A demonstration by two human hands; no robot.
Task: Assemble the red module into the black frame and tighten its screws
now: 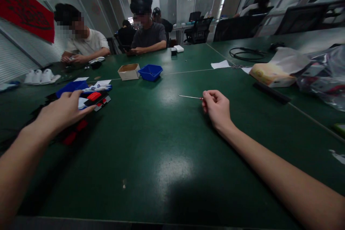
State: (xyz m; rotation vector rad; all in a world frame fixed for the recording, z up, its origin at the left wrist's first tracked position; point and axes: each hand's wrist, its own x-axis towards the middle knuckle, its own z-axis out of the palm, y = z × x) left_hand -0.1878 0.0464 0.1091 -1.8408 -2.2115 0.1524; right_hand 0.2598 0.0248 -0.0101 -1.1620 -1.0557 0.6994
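My right hand [217,109] is closed round the red handle of a thin screwdriver [190,96]. Its slim metal shaft points left, just over the green table [151,122]. At the left, my left hand [64,109] reaches over a pile of black and red parts [97,100], thumb and fingers apart. Part of the pile is hidden behind that hand. A blue and white glove [99,88] and a blue tray [71,87] lie just beyond the fingers.
Further back stand a cardboard box [128,72] and a blue bin [151,73]. To the right are a tissue pack [272,74], a black bar [271,92], a coiled cable [247,54] and plastic bags [323,75]. Two people sit across the table.
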